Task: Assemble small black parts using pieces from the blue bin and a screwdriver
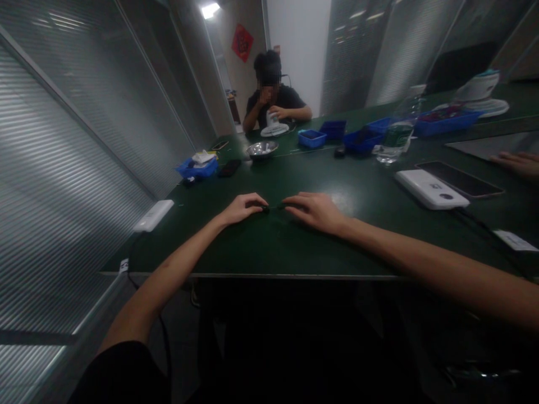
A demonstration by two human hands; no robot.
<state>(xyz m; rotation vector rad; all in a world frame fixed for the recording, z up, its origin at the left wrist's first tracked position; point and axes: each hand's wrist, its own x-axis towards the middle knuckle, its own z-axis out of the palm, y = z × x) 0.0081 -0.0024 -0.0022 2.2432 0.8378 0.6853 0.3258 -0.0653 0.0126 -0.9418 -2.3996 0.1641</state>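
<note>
Over the dark green table (252, 247), my left hand (242, 210) is closed, its thumb and fingertips pinching a small black piece (265, 209). Facing it from the right, a short gap away, my right hand (315, 212) has its thumb and fingers brought toward a tiny dark piece (281, 206) at the fingertips. The kind of both pieces is too small and blurred to tell. A faint thin line seems to run between the two pieces.
A white power bank (432, 189) with a cable and a phone (461, 178) lie right; another white device (154, 216) lies left. Farther back are a metal bowl (261, 150), blue trays (311, 138) and a bottle (396, 137). A person (275, 98) sits opposite; another's hand (517, 163) shows right.
</note>
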